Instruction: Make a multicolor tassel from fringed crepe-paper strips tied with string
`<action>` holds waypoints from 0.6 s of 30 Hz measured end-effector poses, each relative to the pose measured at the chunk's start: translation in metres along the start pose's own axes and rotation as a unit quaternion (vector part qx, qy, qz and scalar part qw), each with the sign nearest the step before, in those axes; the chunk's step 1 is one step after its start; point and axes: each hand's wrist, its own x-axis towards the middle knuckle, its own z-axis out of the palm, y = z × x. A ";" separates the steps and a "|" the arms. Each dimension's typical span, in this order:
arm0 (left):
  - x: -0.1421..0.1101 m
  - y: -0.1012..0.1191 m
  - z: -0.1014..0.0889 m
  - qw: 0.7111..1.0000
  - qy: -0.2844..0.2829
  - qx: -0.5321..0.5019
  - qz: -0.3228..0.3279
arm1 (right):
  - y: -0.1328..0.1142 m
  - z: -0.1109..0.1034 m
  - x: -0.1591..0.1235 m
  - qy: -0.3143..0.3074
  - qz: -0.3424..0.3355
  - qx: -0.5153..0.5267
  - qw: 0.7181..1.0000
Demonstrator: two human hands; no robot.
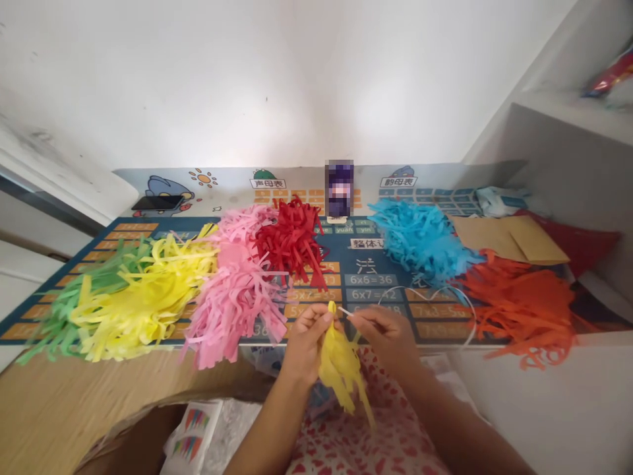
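A yellow tissue-paper tassel (341, 369) hangs just in front of the table edge, its fringe pointing down. My left hand (305, 340) is closed on it, pinching it just below the small twisted loop at its top. My right hand (388, 338) is closed on a thin white string (345, 311), whose tip is at the tassel's loop. Whether the tip has passed through the loop I cannot tell. Behind my right hand, the rest of the string curves over the table toward the orange tassels (524, 303).
Green tassels (106, 264), yellow tassels (148, 297), pink tassels (237, 303) and red tassels (291, 241) lie left of centre. Blue tassels (420, 241) and a brown paper sheet (509, 237) lie right. A phone (157, 202) rests back left; an open bag (143, 429) stands below.
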 end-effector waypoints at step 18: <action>-0.016 -0.010 0.004 0.793 0.030 0.528 0.304 | 0.006 0.003 -0.010 -0.104 -0.023 -0.093 0.990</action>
